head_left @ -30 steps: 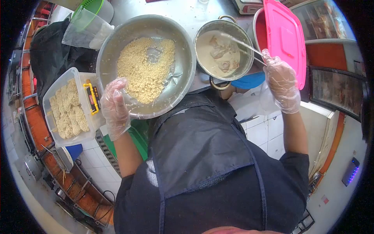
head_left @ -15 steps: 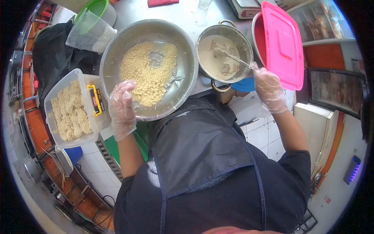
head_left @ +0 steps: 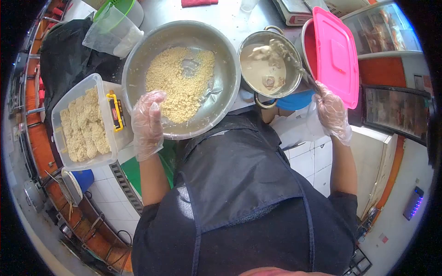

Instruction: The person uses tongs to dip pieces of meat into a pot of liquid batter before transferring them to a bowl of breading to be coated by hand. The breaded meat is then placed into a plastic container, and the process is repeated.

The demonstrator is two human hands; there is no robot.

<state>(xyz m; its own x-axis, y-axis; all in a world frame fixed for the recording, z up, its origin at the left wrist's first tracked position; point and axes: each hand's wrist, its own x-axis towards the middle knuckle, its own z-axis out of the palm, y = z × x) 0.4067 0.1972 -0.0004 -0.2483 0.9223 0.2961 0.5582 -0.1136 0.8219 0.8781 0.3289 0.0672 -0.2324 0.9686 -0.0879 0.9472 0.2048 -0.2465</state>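
Note:
Clear plastic gloves cover both hands. My right hand (head_left: 332, 112) grips metal tongs (head_left: 307, 77), their batter-coated end blurred above the pot (head_left: 298, 76). At that end is a pale, batter-covered piece (head_left: 272, 49). More lumps lie in the creamy batter (head_left: 255, 73). My left hand (head_left: 148, 117) rests by the near left rim of the wide metal basin (head_left: 229, 87), fingers loosely bent and holding nothing visible. Pale yellow crumbs (head_left: 177, 83) fill the basin's middle, with a bare patch near the top.
Left of the basin stands a clear plastic box (head_left: 69, 158) of crumb-coated pieces (head_left: 87, 126). A pink lid (head_left: 338, 55) leans on a red container (head_left: 309, 46) at right. A plastic bag (head_left: 108, 34), green basket (head_left: 123, 5) and scale (head_left: 294, 11) sit farther back.
My right hand has moved right and slightly down, raising the tongs' end out of the batter with a coated piece. My left hand stays beside the basin. The view has shifted slightly.

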